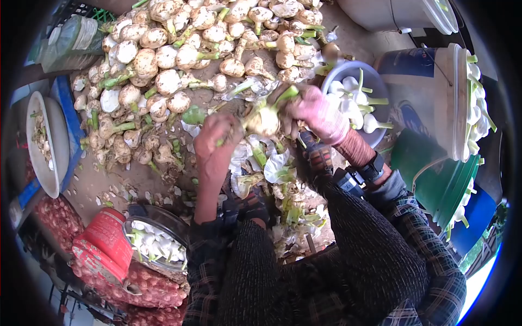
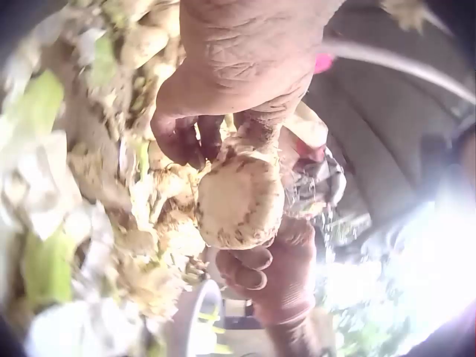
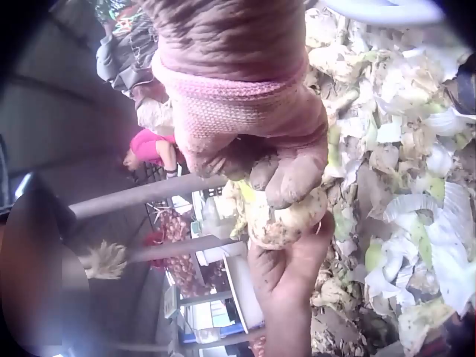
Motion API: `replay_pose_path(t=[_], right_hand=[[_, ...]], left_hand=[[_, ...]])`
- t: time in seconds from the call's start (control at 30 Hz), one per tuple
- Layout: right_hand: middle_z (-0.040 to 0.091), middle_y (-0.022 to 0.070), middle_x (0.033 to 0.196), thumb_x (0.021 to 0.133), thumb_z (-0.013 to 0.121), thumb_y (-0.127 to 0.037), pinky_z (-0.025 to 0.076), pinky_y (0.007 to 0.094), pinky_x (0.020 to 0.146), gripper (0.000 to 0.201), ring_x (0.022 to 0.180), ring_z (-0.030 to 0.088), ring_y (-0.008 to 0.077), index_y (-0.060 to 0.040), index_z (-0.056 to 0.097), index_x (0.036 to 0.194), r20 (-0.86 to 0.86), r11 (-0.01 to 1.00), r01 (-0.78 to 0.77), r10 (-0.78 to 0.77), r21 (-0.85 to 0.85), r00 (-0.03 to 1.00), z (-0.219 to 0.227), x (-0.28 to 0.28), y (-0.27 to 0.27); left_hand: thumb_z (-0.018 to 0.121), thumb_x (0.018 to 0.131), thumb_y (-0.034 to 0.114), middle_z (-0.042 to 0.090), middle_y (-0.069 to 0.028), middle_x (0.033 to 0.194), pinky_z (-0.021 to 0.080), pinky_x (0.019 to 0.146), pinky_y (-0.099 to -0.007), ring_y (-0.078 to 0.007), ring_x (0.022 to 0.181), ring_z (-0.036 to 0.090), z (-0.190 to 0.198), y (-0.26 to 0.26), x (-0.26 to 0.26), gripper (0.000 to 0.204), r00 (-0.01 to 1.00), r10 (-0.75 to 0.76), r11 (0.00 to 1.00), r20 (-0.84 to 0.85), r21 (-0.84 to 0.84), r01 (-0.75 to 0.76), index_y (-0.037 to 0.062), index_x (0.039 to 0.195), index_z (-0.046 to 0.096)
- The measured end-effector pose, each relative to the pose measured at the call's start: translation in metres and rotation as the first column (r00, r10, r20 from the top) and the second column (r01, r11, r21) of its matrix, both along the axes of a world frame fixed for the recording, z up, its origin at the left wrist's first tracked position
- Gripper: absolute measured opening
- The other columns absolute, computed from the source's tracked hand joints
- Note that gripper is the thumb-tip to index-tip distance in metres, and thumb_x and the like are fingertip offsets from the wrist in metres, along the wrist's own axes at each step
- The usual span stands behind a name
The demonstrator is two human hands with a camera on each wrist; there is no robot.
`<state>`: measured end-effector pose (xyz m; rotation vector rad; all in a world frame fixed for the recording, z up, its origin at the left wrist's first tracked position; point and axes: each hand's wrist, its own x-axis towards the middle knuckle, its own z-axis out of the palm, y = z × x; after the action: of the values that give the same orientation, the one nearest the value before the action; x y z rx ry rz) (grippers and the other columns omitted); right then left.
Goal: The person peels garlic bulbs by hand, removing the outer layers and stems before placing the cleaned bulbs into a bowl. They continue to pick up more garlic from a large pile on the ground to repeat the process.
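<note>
A large garlic bulb [image 1: 267, 120] with pale, partly soiled skin is held between both hands over the heap of peelings. My left hand [image 1: 215, 136] is bare and grips it from the left. In the left wrist view, the bulb's [image 2: 239, 201] broad pale face shows under the curled fingers. My right hand [image 1: 321, 115] wears a pink knit glove with bare fingertips. Those fingers curl over the bulb [image 3: 286, 221] from the opposite side in the right wrist view. A green stem [image 1: 285, 95] sticks up beside the right hand.
Soiled garlic bulbs [image 1: 168, 81] are piled ahead. Peeled white garlic fills a purple basin [image 1: 334, 81] and buckets [image 1: 408, 70] at right. A basin [image 1: 185, 231] of white garlic, a red container [image 1: 109, 233] and red net sacks [image 1: 147, 288] stand at left. Peelings [image 1: 277, 165] lie below the hands.
</note>
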<state>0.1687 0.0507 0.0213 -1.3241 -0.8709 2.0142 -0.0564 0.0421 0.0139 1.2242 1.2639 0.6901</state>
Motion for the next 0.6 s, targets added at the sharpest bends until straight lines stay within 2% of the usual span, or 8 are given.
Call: replay_pose_path(t=[0.1, 0.2, 0.23, 0.27, 0.3, 0.37, 0.53, 0.6], right_hand=[[0.057, 0.0078, 0.062, 0.079, 0.052, -0.009, 0.047, 0.0207, 0.044, 0.025, 0.047, 0.055, 0.0133, 0.0038, 0.048, 0.100, -0.070, 0.941, 0.322, -0.317, 0.102, 0.946, -0.002, 0.009, 0.001], [0.059, 0.0074, 0.067, 0.079, 0.054, -0.008, 0.048, 0.0211, 0.047, 0.028, 0.053, 0.057, 0.0123, 0.0042, 0.048, 0.104, -0.094, 0.954, 0.271, -0.260, 0.127, 0.961, 0.021, 0.017, -0.001], [0.059, 0.0082, 0.073, 0.081, 0.053, -0.011, 0.048, 0.0228, 0.055, 0.028, 0.059, 0.058, 0.0133, 0.0045, 0.048, 0.104, 0.003, 0.940, 0.183, -0.191, 0.287, 0.982, 0.026, 0.018, -0.004], [0.060, 0.0090, 0.078, 0.083, 0.052, -0.013, 0.049, 0.0245, 0.063, 0.028, 0.065, 0.059, 0.0142, 0.0048, 0.048, 0.104, 0.102, 0.900, 0.075, -0.131, 0.430, 0.986, 0.028, 0.018, -0.007], [0.060, 0.0090, 0.078, 0.083, 0.052, -0.013, 0.049, 0.0245, 0.063, 0.028, 0.065, 0.059, 0.0142, 0.0048, 0.048, 0.104, 0.097, 0.901, 0.072, -0.125, 0.428, 0.987, 0.030, 0.019, -0.008], [0.061, 0.0093, 0.085, 0.081, 0.053, -0.012, 0.048, 0.0254, 0.067, 0.030, 0.072, 0.060, 0.0124, 0.0048, 0.048, 0.106, 0.150, 0.965, -0.068, 0.031, 0.253, 0.988, 0.031, 0.023, -0.010], [0.061, 0.0031, 0.076, 0.072, 0.062, -0.008, 0.046, 0.0222, 0.059, 0.043, 0.064, 0.057, 0.0105, 0.0026, 0.048, 0.111, 0.445, 0.896, -0.137, -0.073, 0.422, 0.893, 0.014, 0.029, -0.022], [0.061, 0.0075, 0.072, 0.069, 0.064, -0.010, 0.047, 0.0263, 0.059, 0.041, 0.061, 0.059, 0.0168, 0.0001, 0.052, 0.108, 0.083, 0.926, -0.097, 0.071, 0.365, 0.994, 0.034, 0.027, -0.013]], left_hand=[[0.062, 0.072, 0.010, 0.056, -0.0094, 0.078, 0.046, 0.068, -0.0315, -0.0210, 0.074, 0.055, -0.005, -0.017, -0.003, 0.012, 0.884, -0.342, 0.847, -0.320, 0.303, 0.437, 0.0016, 0.078, 0.055], [0.067, 0.070, 0.016, 0.058, -0.0163, 0.087, 0.047, 0.072, -0.0345, -0.0255, 0.081, 0.057, -0.009, -0.020, 0.009, 0.031, 0.426, -0.750, 0.611, -0.506, -0.285, 0.738, -0.0011, 0.093, 0.055], [0.067, 0.070, 0.016, 0.058, -0.0163, 0.087, 0.047, 0.072, -0.0345, -0.0255, 0.081, 0.057, 0.005, -0.013, 0.015, 0.031, 0.429, -0.750, 0.613, -0.504, -0.285, 0.737, -0.0011, 0.093, 0.055], [0.067, 0.070, 0.019, 0.058, -0.0169, 0.092, 0.047, 0.075, -0.0347, -0.0247, 0.085, 0.056, 0.025, -0.002, 0.020, 0.038, 0.717, -0.571, 0.821, -0.400, -0.283, 0.495, -0.0010, 0.100, 0.054], [0.066, 0.071, 0.021, 0.058, -0.0176, 0.097, 0.046, 0.078, -0.0350, -0.0239, 0.089, 0.056, 0.034, 0.006, 0.023, 0.044, 0.910, -0.292, 0.928, -0.293, -0.317, 0.196, -0.0009, 0.107, 0.053], [0.066, 0.071, 0.019, 0.057, -0.0151, 0.100, 0.046, 0.080, -0.0338, -0.0214, 0.091, 0.055, 0.016, 0.018, 0.025, 0.046, 0.983, -0.183, 0.968, -0.014, -0.175, 0.178, 0.0001, 0.110, 0.052], [0.059, 0.066, 0.000, 0.053, -0.0063, 0.099, 0.044, 0.080, -0.0280, -0.0135, 0.091, 0.051, 0.019, 0.032, 0.027, 0.036, 0.860, -0.085, 0.956, 0.503, -0.202, 0.213, 0.0012, 0.102, 0.056], [0.058, 0.067, 0.000, 0.053, -0.0064, 0.100, 0.044, 0.079, -0.0273, -0.0131, 0.090, 0.051, 0.021, 0.032, 0.029, 0.030, 0.857, -0.144, 0.956, 0.495, -0.154, 0.250, 0.0018, 0.097, 0.057]])
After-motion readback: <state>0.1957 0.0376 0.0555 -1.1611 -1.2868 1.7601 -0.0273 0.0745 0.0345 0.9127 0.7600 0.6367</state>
